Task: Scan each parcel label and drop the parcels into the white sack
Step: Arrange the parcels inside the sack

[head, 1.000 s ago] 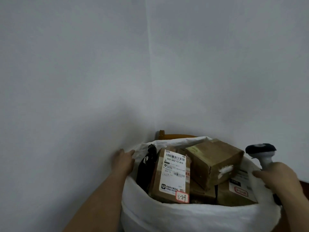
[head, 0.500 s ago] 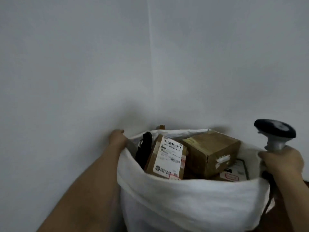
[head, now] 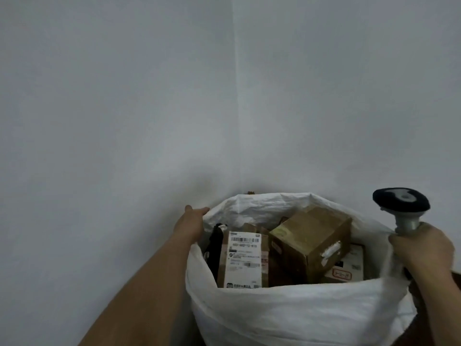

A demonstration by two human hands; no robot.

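The white sack (head: 294,313) stands open in the room's corner, filled with several parcels. A brown box with a white barcode label (head: 243,259) stands upright at its left, a plain cardboard box (head: 311,236) lies tilted in the middle, and a labelled parcel (head: 349,267) shows at the right. A black item (head: 214,243) is wedged against the sack's left wall. My left hand (head: 190,224) grips the sack's left rim. My right hand (head: 421,248) holds the barcode scanner (head: 401,206) by its handle, together with the sack's right rim.
Two white walls meet in a corner (head: 235,121) right behind the sack. A bit of brown wood (head: 250,193) peeks over the sack's back rim. A dark brown surface (head: 444,308) shows at the lower right edge.
The sack's rim has risen higher around the parcels, pulled up on both sides. Both hands have lifted with it, and the scanner head sits higher than before.
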